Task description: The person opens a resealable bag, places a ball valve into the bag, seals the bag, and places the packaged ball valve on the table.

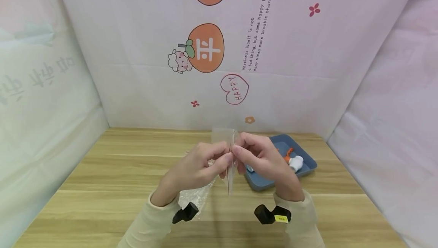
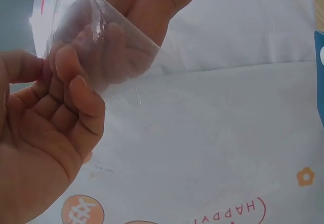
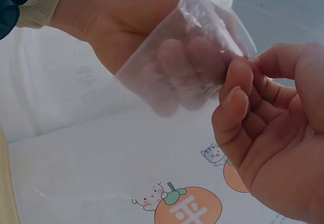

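A clear zip-lock plastic bag (image 1: pixel 221 135) is held upright between the two hands, above the middle of the table. My left hand (image 1: pixel 196 166) pinches its edge between thumb and fingers. From the other side, my right hand (image 1: pixel 261 158) pinches the bag close to the left fingertips. A red line runs along the bag (image 2: pixel 104 21) near its top in the left wrist view. Through the transparent film (image 3: pixel 152 72) in the right wrist view, the left fingers show behind it. Whether its mouth is parted cannot be made out.
Behind the right hand is a blue tray (image 1: pixel 309 162) holding a white piece (image 1: pixel 295 163) and an orange piece (image 1: pixel 289 153). Crumpled clear plastic (image 1: pixel 196 200) lies on the wooden table (image 1: pixel 119 176) beneath the left hand. Printed white cloth (image 1: pixel 137 88) walls the back and sides.
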Motion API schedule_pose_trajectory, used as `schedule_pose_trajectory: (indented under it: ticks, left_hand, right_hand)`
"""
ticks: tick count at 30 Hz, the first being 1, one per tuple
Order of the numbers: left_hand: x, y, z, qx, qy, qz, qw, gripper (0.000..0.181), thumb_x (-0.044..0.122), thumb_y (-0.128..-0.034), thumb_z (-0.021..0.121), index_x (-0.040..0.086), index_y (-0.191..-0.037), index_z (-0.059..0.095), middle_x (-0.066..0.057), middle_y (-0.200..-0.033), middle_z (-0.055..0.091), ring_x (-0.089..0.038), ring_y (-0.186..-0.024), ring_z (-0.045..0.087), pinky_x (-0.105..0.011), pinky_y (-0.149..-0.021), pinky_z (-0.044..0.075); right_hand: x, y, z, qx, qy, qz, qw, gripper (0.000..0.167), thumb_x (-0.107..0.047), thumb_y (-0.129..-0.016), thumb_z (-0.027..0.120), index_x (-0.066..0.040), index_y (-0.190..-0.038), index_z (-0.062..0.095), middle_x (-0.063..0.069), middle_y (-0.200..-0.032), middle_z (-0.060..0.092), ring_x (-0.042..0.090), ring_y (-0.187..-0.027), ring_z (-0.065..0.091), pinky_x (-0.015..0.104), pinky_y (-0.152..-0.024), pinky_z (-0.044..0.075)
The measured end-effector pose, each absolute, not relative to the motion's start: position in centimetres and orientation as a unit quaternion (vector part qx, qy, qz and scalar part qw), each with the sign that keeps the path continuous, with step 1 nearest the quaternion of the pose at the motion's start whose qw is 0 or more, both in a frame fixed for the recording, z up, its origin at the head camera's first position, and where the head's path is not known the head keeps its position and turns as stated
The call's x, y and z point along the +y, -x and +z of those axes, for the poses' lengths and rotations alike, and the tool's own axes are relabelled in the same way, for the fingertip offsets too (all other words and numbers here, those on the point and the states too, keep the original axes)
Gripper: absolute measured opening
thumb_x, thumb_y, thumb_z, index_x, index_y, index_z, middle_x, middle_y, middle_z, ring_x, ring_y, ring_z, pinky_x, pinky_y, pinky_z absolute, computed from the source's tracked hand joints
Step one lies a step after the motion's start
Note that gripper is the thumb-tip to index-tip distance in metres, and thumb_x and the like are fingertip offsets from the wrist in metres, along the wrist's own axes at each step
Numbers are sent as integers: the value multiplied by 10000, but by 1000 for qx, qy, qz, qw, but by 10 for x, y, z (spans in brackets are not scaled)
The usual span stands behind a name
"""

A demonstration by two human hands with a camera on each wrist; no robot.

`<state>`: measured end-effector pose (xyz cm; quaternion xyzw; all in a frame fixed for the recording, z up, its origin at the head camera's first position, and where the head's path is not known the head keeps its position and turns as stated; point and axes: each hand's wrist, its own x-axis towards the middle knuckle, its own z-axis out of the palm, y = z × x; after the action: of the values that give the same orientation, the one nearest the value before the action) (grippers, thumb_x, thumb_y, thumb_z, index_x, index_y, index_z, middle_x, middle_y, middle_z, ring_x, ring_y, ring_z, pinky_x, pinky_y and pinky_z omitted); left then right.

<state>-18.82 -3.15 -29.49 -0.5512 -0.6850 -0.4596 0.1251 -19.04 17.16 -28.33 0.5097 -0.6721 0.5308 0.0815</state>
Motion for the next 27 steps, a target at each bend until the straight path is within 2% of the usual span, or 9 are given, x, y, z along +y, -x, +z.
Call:
schedule_pose_trajectory:
  ticks: [8, 13, 20, 27]
  left_hand:
    - [-32, 185, -293, -658, 570, -470, 143, 228, -52, -959, 463, 97, -795, 514, -12, -621, 549, -48, -575, 507, -140, -484, 378]
    - [-32, 184, -294, -646, 574, -477, 159, 223, -53, -920, 473, 102, -764, 507, -8, -568, 522, -2, -560, 478, -134, -486, 381]
    - [-29, 183, -296, -642, 565, -495, 151, 207, -44, -911, 455, 90, -782, 546, -20, -564, 518, 12, -538, 483, -132, -461, 399]
    - [-26, 184, -297, -647, 553, -503, 149, 222, -41, -926, 448, 85, -765, 534, -40, -568, 529, -64, -511, 509, -148, -465, 416]
  right_hand:
    - [167, 188, -284, -633, -532, 558, 71, 204, -100, -1023, 497, -16, -840, 529, 104, -633, 543, 145, -484, 532, 244, -428, 465]
    - [165, 186, -284, -616, -553, 557, 68, 205, -106, -1024, 498, -11, -844, 525, 95, -624, 535, 139, -479, 527, 230, -436, 473]
    - [162, 186, -284, -598, -569, 559, 75, 218, -104, -1024, 496, -7, -829, 508, 87, -609, 519, 131, -468, 515, 220, -424, 463]
    - [163, 190, -285, -598, -567, 561, 79, 254, -135, -1032, 489, -5, -814, 501, 92, -585, 522, 128, -454, 517, 230, -397, 448]
